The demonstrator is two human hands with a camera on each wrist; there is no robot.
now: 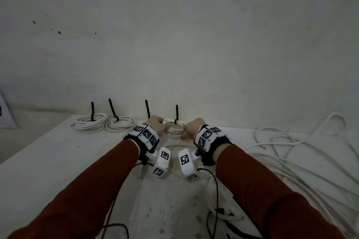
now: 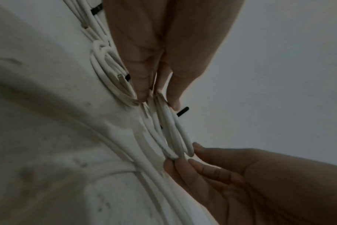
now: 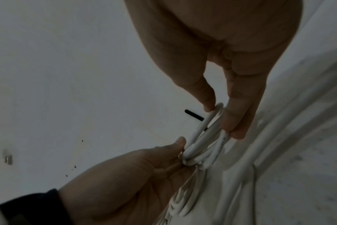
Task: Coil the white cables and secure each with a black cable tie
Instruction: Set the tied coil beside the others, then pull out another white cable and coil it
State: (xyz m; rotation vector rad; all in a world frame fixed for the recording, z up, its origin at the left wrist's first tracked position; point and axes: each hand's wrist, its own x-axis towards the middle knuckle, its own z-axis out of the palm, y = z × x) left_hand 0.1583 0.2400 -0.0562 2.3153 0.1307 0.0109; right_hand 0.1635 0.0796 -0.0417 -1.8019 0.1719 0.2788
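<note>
1. Far to the left of the left hand, a tied coil (image 1: 91, 123) is lying flat on the white table (image 1: 48, 161). A black tie (image 1: 92, 111) is sticking up from it.
2. Just left of the left hand, a second tied coil (image 1: 120, 124) is lying beside the first one. Its own black tie (image 1: 113, 110) is leaning to the left.
3. Another black tie (image 1: 147, 108) is poking up just behind the left hand. The coil it belongs to is mostly hiding behind that hand.
4. The left hand (image 1: 157, 125) is holding the left side of the white coil (image 1: 174, 128). In the left wrist view its fingers (image 2: 142, 85) are pinching the loops together.
5. The white coil is sitting between the two hands, right at the back edge of the table. A black tie (image 1: 176, 114) is wrapping around its far side and standing straight up.
6. The right hand (image 1: 191, 128) is holding the right side of the same coil. In the right wrist view its thumb and fingers (image 3: 238, 115) are squeezing the loops.
7. To the right of the right hand, loose white cables (image 1: 291, 153) are lying in a big messy spread across the table.
</note>
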